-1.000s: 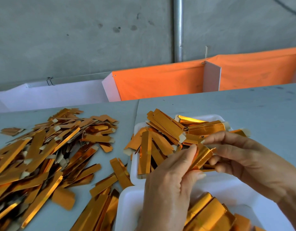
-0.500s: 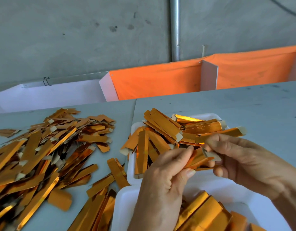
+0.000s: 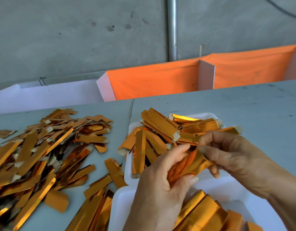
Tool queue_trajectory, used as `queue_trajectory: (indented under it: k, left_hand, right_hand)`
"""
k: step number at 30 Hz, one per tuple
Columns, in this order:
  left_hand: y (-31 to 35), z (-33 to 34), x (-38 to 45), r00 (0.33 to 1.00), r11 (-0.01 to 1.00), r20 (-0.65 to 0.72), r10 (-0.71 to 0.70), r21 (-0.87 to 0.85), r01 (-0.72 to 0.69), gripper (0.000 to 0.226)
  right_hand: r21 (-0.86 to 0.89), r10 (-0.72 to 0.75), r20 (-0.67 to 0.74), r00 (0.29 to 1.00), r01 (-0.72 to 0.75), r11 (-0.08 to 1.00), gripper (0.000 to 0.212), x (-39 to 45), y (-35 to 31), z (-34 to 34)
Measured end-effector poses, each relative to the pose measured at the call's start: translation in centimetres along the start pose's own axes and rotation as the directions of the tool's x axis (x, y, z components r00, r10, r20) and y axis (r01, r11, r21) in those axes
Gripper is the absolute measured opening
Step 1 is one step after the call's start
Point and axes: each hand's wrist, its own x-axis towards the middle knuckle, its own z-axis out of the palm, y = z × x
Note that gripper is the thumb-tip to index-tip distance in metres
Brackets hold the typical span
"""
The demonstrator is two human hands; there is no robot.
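Soft daylight, foil glare, edges bowed

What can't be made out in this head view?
Gold strip in both hands: the left hand and right hand cover its ends, so its fold state is unclear.
Near white tray: cut off by the bottom edge and partly behind the left hand.
Far white tray: floor buried under heaped strips.
Loose pile: runs off the left edge, so its extent is unknown.
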Motion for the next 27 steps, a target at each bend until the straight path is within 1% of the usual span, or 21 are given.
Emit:
queue_trajectory:
  k: [3,4,6,8,12,17,20,23,25,27]
  left_hand:
    - [0.25,-0.04,-0.02,0.999,0.998,-0.025,-0.048,-0.043,0.047,0.045]
    - [0.29,-0.05,-0.01,0.997,0.997,-0.038,-0.062,-0.051,0.060,0.041]
    - [0.23,-0.06,0.04,0.995,0.995,-0.070,-0.078,-0.071,0.073,0.035]
    - [0.05,-0.09,0.07,0.991,0.993,-0.106,-0.084,-0.087,0.075,0.032]
    - [-0.11,-0.05,0.00,0.992,0.995,-0.109,-0.066,-0.079,0.058,0.033]
    - [-0.22,-0.39,0.02,0.996,0.995,-0.087,-0.032,-0.092,0.024,0.033]
    - [-0.15,-0.51,0.07,0.997,0.994,-0.076,-0.012,-0.109,0.004,0.029]
    - [-0.13,-0.49,0.08,0.998,0.995,-0.066,0.004,-0.098,-0.010,0.028]
    - [-0.15,-0.35,0.05,0.998,0.998,-0.057,0.020,-0.050,-0.023,0.032]
    - [-0.15,-0.11,-0.02,0.998,0.998,-0.055,0.037,0.045,-0.034,0.037]
  right_hand:
    - [0.126,0.019,0.041,0.999,-0.024,0.992,0.010,-0.16,0.17,-0.01]
    - [0.179,0.024,0.063,0.998,-0.035,0.983,0.014,-0.18,0.22,-0.17]
    - [0.249,0.016,0.129,0.991,-0.048,0.967,0.030,-0.20,0.34,-0.65]
    - [0.251,0.013,0.180,0.984,-0.059,0.966,0.043,-0.22,0.39,-0.84]
    - [0.187,0.023,0.143,0.989,-0.050,0.981,0.046,-0.05,0.53,-0.57]
    - [0.235,0.028,0.136,0.990,-0.060,0.970,0.046,0.02,0.38,-0.38]
    - [0.251,0.022,0.158,0.987,-0.062,0.966,0.043,-0.08,0.32,-0.37]
    - [0.261,0.027,0.150,0.988,-0.066,0.963,0.037,-0.09,0.31,-0.38]
    - [0.204,0.025,0.116,0.993,-0.049,0.978,0.027,-0.11,0.20,-0.21]
    - [0.065,0.020,0.058,0.998,-0.024,0.998,0.015,-0.08,0.23,-0.05]
